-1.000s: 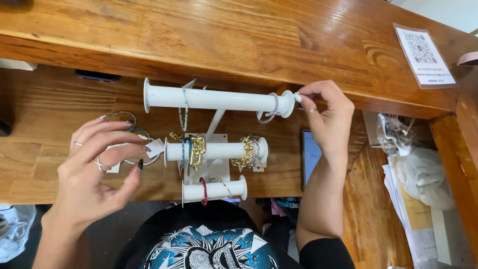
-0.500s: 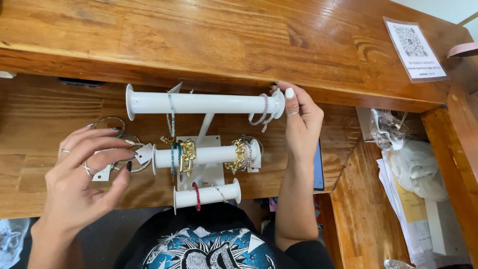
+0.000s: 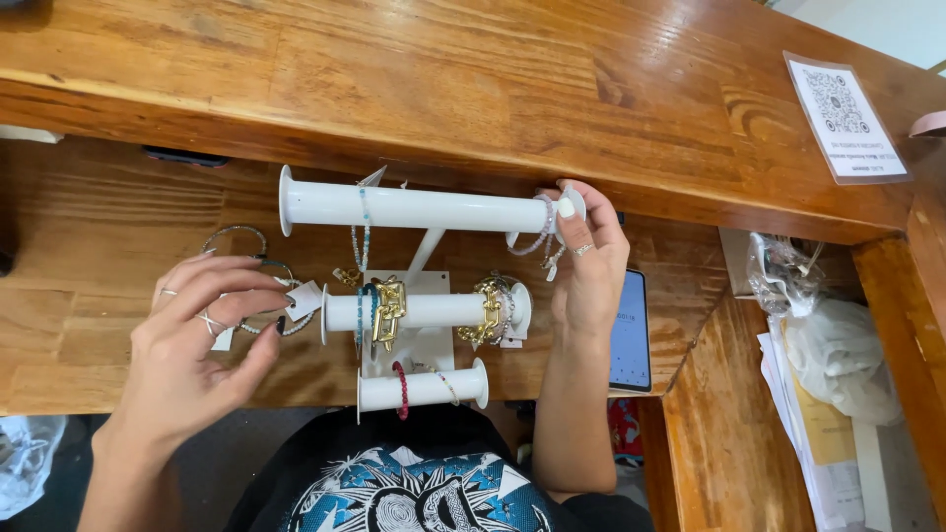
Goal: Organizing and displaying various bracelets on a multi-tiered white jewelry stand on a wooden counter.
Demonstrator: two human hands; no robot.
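A white three-bar bracelet stand (image 3: 424,209) sits on the lower wooden desk. My right hand (image 3: 586,261) grips the right end of its top bar, where a pale beaded bracelet (image 3: 537,236) hangs. My left hand (image 3: 202,335) pinches a thin bracelet with a white tag (image 3: 296,300) beside the left end of the middle bar (image 3: 434,310). Gold chain bracelets (image 3: 386,307) and blue beads hang on the middle bar. A red bead bracelet (image 3: 400,386) hangs on the lowest bar.
A raised wooden counter (image 3: 443,79) runs across the top, with a white printed card (image 3: 845,116) at its right. A phone (image 3: 631,330) lies beside my right wrist. Loose bangles (image 3: 235,236) lie left of the stand. Plastic bags and papers (image 3: 818,335) fill the right gap.
The view shifted, so the stand now sits a little more to the left. My right hand stayed on the top bar's end. My left hand kept the tagged bracelet near the middle bar.
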